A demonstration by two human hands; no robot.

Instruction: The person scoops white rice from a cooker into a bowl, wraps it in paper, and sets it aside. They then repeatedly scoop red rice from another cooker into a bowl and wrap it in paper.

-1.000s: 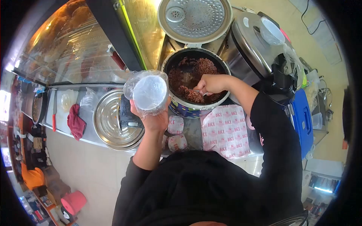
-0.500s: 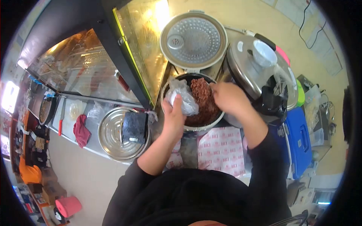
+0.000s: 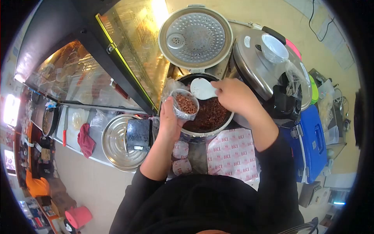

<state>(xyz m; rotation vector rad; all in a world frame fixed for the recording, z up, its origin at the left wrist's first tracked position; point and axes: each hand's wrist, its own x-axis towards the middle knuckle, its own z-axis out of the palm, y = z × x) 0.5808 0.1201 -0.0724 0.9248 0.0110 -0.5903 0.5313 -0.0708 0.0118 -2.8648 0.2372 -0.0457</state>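
Observation:
My left hand point(image 3: 170, 124) is closed around a small bowl point(image 3: 196, 102) wrapped in a clear plastic bag point(image 3: 170, 86), with reddish-brown rice point(image 3: 186, 103) inside it. In my right hand point(image 3: 236, 93) is a white rice paddle point(image 3: 202, 89), its broad blade flat and facing up beside the bowl. Both hands are over the open rice cooker point(image 3: 224, 130), where more dark red rice point(image 3: 212, 115) lies in the black pot. The cooker's lid point(image 3: 196, 37) stands raised behind, its perforated inner plate showing.
A large steel cooker point(image 3: 249, 62) with a white bowl point(image 3: 274, 48) on top stands right. Printed paper sheets point(image 3: 231, 154) lie in front. Left are a steel basin lid point(image 3: 117, 142), a black scale point(image 3: 139, 132), a red cloth point(image 3: 85, 141) and a glass display case point(image 3: 93, 74). A blue cooler box point(image 3: 311, 144) sits right.
The bagged bowl has tilted so its opening and the rice inside show. The paddle, earlier heaped with rice, now shows its white blade. My left hand has shifted slightly left and down.

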